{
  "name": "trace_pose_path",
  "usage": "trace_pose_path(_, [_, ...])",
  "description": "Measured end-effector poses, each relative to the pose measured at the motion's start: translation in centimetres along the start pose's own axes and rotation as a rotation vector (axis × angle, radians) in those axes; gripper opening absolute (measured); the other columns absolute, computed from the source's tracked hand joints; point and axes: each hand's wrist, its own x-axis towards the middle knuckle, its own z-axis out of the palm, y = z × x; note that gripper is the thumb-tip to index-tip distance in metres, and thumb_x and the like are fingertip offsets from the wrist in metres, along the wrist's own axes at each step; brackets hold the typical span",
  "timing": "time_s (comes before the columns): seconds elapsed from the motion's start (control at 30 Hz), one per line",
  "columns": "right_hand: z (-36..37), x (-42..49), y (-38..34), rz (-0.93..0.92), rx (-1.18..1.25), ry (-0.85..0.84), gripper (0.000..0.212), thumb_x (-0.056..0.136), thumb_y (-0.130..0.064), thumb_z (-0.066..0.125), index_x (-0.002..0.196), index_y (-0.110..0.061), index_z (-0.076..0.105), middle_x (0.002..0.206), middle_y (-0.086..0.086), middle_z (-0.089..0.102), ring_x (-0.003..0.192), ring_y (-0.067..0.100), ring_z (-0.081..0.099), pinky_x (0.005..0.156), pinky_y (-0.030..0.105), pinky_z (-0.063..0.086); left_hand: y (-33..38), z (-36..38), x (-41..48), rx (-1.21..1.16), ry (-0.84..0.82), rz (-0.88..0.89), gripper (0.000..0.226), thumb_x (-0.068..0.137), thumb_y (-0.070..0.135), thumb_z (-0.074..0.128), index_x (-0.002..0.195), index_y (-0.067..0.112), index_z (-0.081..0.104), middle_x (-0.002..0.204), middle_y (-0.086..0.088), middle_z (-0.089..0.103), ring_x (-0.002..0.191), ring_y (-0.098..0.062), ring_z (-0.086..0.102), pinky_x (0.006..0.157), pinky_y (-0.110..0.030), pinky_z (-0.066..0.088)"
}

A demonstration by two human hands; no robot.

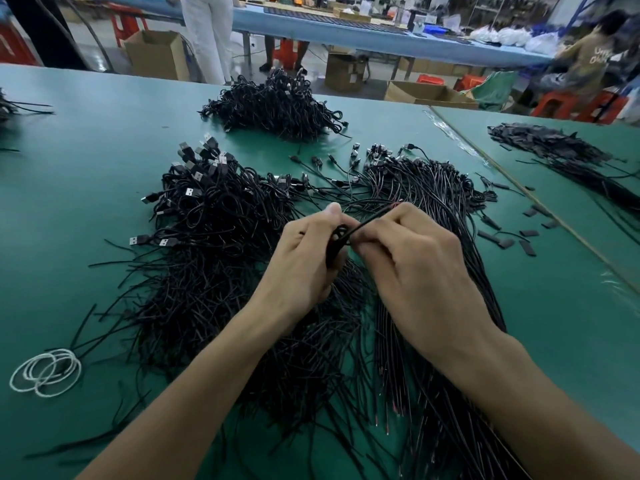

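Head camera shows our left hand (304,261) and right hand (415,261) meeting near mid-frame, both with fingers curled and pinching one thin black cable (365,222) that slants between them toward 1 o'clock. Beneath us, loose black wires (329,375) cover the green table (86,168); a USB-plug pile (214,202) lies at 10 o'clock and white loops (45,372) at 8 o'clock.

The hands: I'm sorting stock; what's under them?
Loose black cables over the green table; the part beneath the left hand and right hand, both gripping one cable, is covered.
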Motion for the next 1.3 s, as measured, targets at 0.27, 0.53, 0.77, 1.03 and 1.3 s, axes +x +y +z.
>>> trace_pose_path(0.27, [0.5,-0.3,-0.2,0.03,0.121,0.013,0.014,0.093,-0.01,0.067,0.102,-0.015,0.075,0.091,-0.008,0.058,0.079,0.0,0.054,0.077,0.006,0.043,-0.1,-0.1,0.1,-0.157,0.041,-0.095,0.055,0.093,0.051,0.043,0.091,0.003,0.07,0.057,-0.008,0.038,0.032,-0.006,0.029,0.036,-0.013,0.025])
trace_pose_path(0.53, [1.4,-1.7,-0.7,-0.261,-0.369,-0.048,0.011,0.083,0.002,0.07,0.086,-0.008,0.067,0.083,0.004,0.058,0.075,0.022,0.055,0.066,0.034,0.049,-0.8,0.1,0.1,0.104,0.059,-0.08,0.065,0.107,0.045,0.034,0.059,0.001,0.036,0.049,-0.004,0.026,0.039,-0.015,0.019,0.04,-0.021,0.02])
trace_pose_path(0.77, [-0.8,0.3,0.6,-0.559,-0.353,-0.198,0.005,0.088,-0.007,0.068,0.088,-0.011,0.068,0.101,0.005,0.062,0.095,0.022,0.056,0.081,0.037,0.046,-1.2,-0.8,-0.1,0.104,-0.191,-0.404,0.055,0.104,0.035,0.039,0.052,0.018,0.047,0.046,0.004,0.036,0.039,-0.009,0.022,0.04,-0.015,0.019])
trace_pose_path(1.03, [-0.9,0.3,1.0,-0.15,-0.002,-0.33,0.006,0.095,-0.016,0.059,0.09,-0.016,0.063,0.098,-0.005,0.055,0.093,0.016,0.052,0.085,0.036,0.047,-0.7,-1.1,0.3,-0.071,-0.396,-0.571,0.065,0.076,0.088,0.042,0.055,0.026,0.038,0.054,0.007,0.03,0.039,-0.004,0.021,0.035,-0.011,0.019])
trace_pose_path(1.3, [-1.8,-0.2,0.5,-0.272,0.006,-0.364,0.01,0.096,-0.015,0.062,0.091,-0.013,0.07,0.105,-0.004,0.057,0.094,0.013,0.055,0.078,0.033,0.051,0.2,-1.8,-0.4,0.181,-0.687,-0.392,0.042,0.073,0.019,0.08,0.09,-0.011,0.056,0.06,0.0,0.036,0.044,-0.004,0.03,0.037,-0.014,0.025])
